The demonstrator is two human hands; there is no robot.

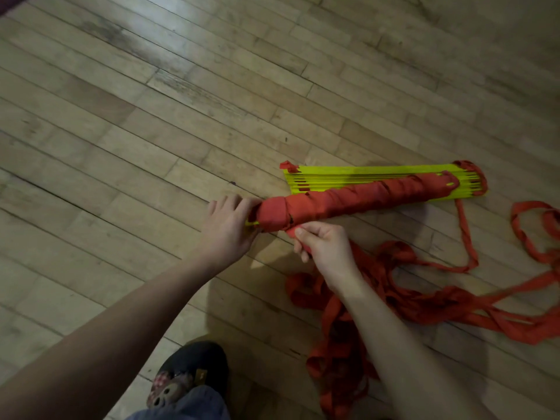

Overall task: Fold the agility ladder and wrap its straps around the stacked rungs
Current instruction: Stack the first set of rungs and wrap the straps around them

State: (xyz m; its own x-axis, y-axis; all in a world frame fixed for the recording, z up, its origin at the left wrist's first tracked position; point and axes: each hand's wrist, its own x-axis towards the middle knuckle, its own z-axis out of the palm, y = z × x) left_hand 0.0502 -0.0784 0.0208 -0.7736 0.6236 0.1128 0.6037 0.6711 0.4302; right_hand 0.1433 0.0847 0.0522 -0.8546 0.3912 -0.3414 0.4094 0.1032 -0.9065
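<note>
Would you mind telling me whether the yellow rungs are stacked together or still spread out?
Stacked. The yellow rungs lie in one flat bundle, red strap wound along it; loose strap remains on the floor.

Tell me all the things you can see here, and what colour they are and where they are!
rungs: one stack of many, yellow-green, lying on the floor at right of centre.
wrapped strap: one band wound many times along the stack, red.
loose strap: one tangled pile, red, on the floor at lower right, trailing to the right edge.
floor: one, pale wooden boards, all around.
shoe: one, dark with a patterned patch, bottom centre.
trouser leg: one, blue denim, bottom edge.
left hand: one, holds the near end of the stack.
right hand: one, grips the red strap just below the stack.
</note>
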